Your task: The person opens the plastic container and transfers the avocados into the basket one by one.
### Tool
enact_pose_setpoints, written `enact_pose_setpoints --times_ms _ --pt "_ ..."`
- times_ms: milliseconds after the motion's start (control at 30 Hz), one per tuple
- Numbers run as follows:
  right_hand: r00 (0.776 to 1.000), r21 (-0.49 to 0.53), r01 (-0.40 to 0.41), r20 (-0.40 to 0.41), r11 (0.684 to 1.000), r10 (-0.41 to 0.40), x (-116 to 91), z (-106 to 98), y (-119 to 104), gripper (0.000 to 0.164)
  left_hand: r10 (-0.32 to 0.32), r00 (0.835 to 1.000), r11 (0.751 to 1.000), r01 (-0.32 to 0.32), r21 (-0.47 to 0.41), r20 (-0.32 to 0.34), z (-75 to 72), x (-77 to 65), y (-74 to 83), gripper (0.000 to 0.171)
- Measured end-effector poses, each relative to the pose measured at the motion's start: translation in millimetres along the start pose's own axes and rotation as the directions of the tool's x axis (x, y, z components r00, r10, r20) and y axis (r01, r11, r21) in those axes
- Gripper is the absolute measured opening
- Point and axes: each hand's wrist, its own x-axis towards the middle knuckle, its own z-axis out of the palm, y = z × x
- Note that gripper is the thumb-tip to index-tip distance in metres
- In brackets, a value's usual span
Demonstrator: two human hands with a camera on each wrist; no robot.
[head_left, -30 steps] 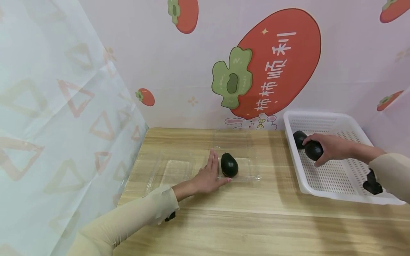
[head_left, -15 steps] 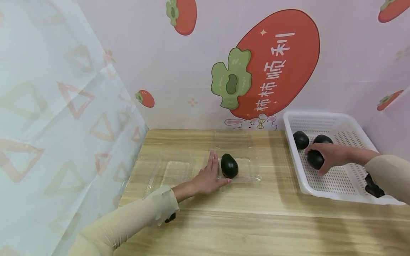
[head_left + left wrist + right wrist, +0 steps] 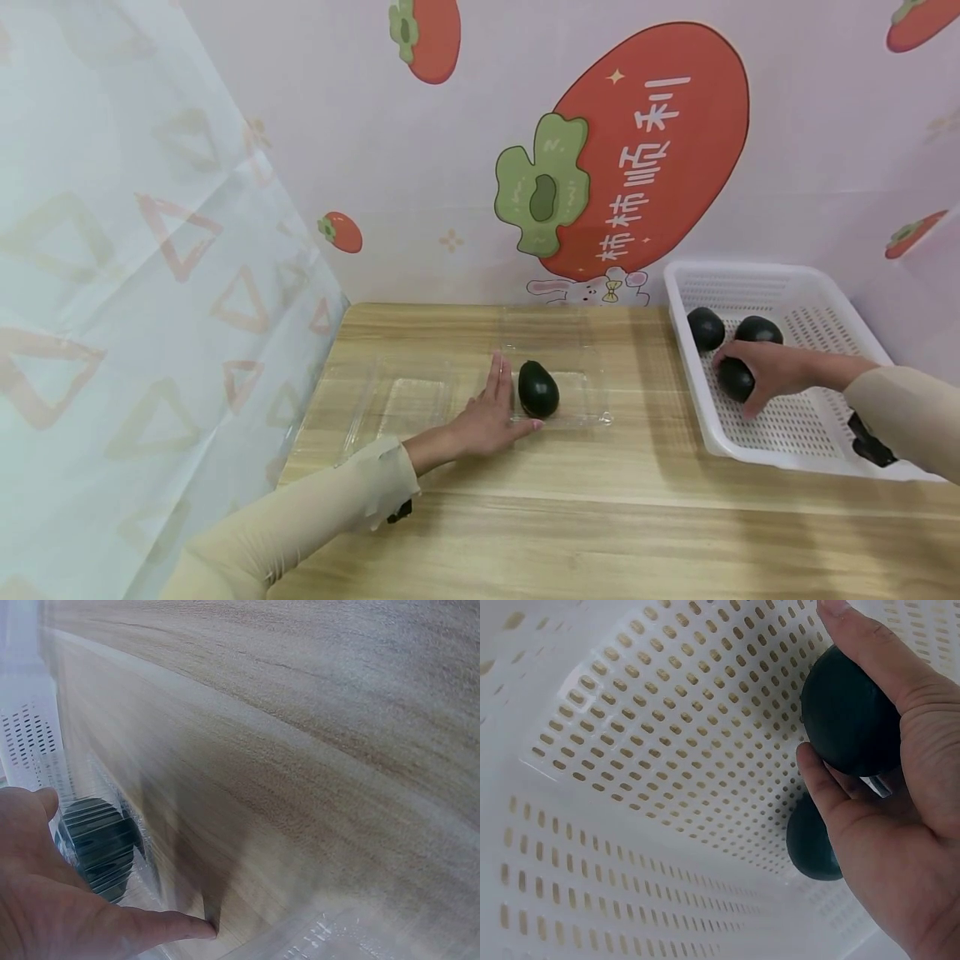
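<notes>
My right hand [image 3: 772, 371] grips a dark green avocado [image 3: 735, 381] low inside the white basket [image 3: 701, 417]. In the right wrist view that avocado [image 3: 847, 712] sits between thumb and fingers, and a second avocado [image 3: 810, 840] lies beyond them. Two more avocados in the basket show in the head view, one at its left wall [image 3: 706, 329] and one behind my hand [image 3: 759, 330]. My left hand [image 3: 491, 421], fingers straight, rests at the left edge of a clear plastic container [image 3: 577, 392] with its lid folded back. One avocado [image 3: 538, 389] lies in this container.
Another clear plastic container [image 3: 416, 404] lies open to the left of my left hand, its edges hard to see. Both containers and the basket stand on a wood-grain table [image 3: 525, 517]. A printed cloth wall [image 3: 450, 167] closes off the back.
My right hand has shifted slightly toward me with its avocado, away from the avocado at the left wall. An avocado behind the hand has come into sight. The left hand stays in place.
</notes>
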Motion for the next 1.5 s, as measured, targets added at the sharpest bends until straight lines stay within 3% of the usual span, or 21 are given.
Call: enact_pose_setpoints --times_ms 967,1300,1500 --pt "0.999 0.012 0.020 -0.050 1.000 -0.019 -7.1 8.9 -5.5 0.099 0.009 1.000 1.000 -0.009 0.003 0.001 2.2 0.2 -0.3 0.111" --pt "0.998 0.014 0.007 -0.066 1.000 -0.006 -9.4 3.2 -3.6 0.103 0.010 1.000 1.000 -0.010 -0.007 0.000 1.5 0.1 0.2 0.111" --pt "0.995 0.007 0.044 -0.093 0.999 -0.043 -13.9 -4.1 -4.7 0.097 0.002 1.000 1.000 -0.002 -0.012 -0.004 2.2 -0.5 -0.6 0.111"
